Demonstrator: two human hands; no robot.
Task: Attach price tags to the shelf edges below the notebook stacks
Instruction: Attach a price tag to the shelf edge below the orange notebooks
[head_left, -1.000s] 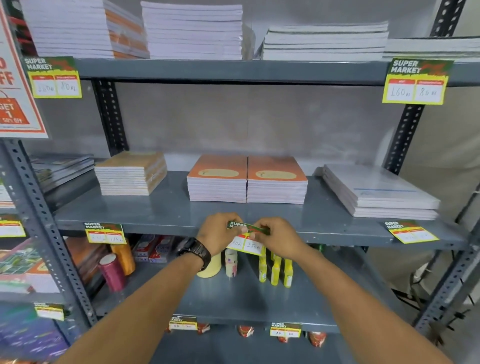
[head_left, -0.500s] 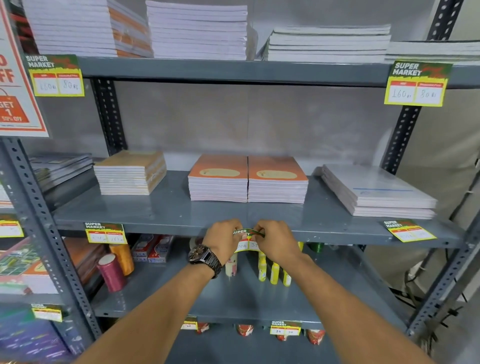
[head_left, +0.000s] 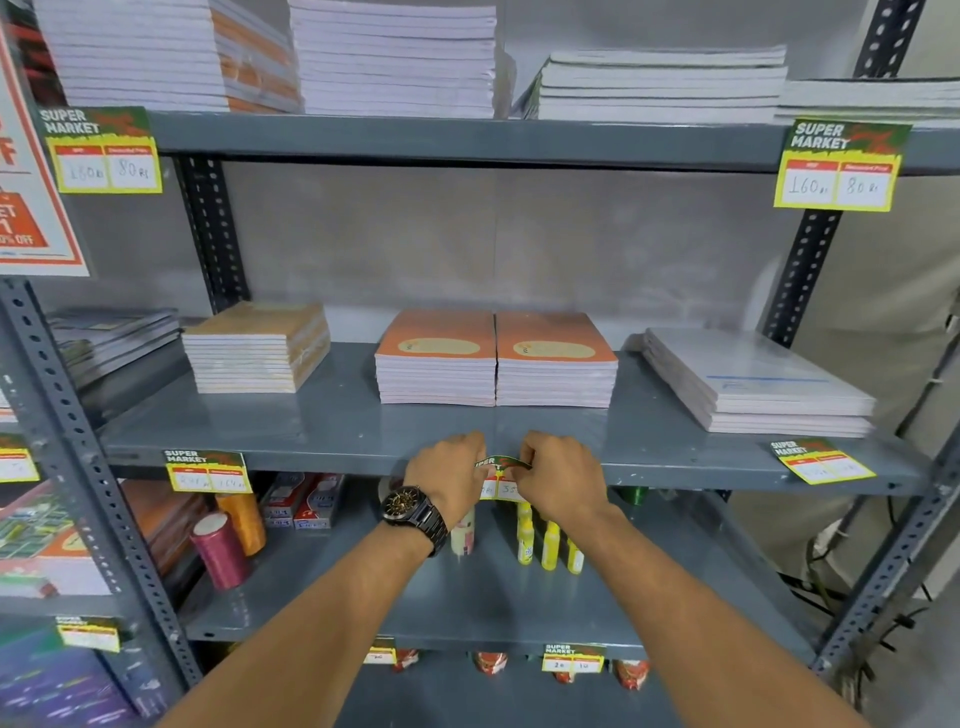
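A green, red and yellow price tag (head_left: 500, 475) is pressed against the front edge of the middle shelf (head_left: 332, 457), just below two side-by-side stacks of orange notebooks (head_left: 496, 358). My left hand (head_left: 449, 478), with a black watch on the wrist, pinches the tag's left side. My right hand (head_left: 561, 478) pinches its right side. The tag's top is bent forward over the shelf edge. Most of the tag is hidden by my fingers.
Other tags hang at the left (head_left: 208, 472) and lie at the right (head_left: 821, 461) of this shelf, and two on the upper shelf (head_left: 467, 137). A tan notebook stack (head_left: 257, 348) and a white stack (head_left: 753, 384) flank the orange ones. Thread spools (head_left: 221, 548) and small yellow bottles (head_left: 548, 540) stand below.
Both hands have lifted the tag from just below the shelf edge up onto the edge. The hands have closed in over it, so less of the tag shows.
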